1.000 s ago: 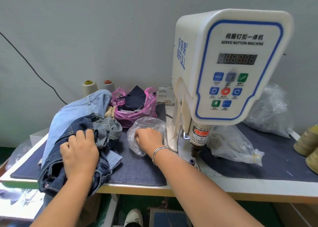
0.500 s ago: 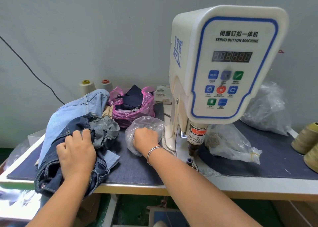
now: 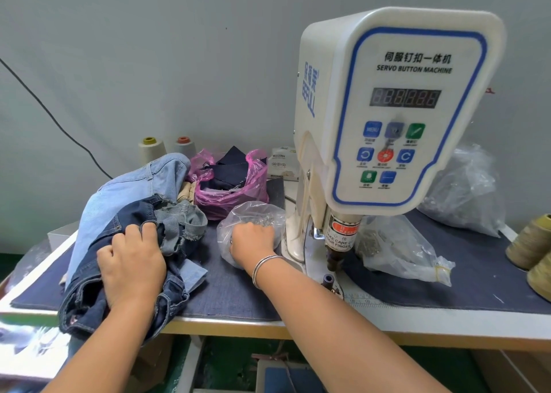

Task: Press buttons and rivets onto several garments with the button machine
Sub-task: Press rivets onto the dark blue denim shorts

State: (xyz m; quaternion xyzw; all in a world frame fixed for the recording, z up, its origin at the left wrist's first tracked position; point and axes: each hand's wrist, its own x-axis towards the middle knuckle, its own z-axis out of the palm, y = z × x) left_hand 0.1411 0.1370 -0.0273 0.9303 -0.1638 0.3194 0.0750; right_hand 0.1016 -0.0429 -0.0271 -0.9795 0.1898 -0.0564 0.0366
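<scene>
A white servo button machine point(image 3: 387, 109) stands on the table, its press head point(image 3: 338, 243) above a small lower die point(image 3: 328, 280). Left of it lies a pile of denim: a dark blue garment point(image 3: 89, 297) on top of light blue jeans point(image 3: 125, 192). My left hand point(image 3: 131, 270) rests on the dark garment with its fingers curled into the fabric. My right hand point(image 3: 253, 243) reaches into a clear plastic bag of small metal pieces point(image 3: 253, 213) beside the machine base. Its fingertips are hidden inside the bag.
A pink bag of dark fabric pieces point(image 3: 232, 184) sits behind the clear bag. More clear bags point(image 3: 399, 249) point(image 3: 465, 189) lie right of the machine. Thread cones stand at the back left point(image 3: 152, 151) and far right point(image 3: 530, 240). Dark denim cloth point(image 3: 238, 291) covers the tabletop.
Both hands stay almost where they were, the left on the dark garment and the right in the clear bag. The camera has shifted slightly.
</scene>
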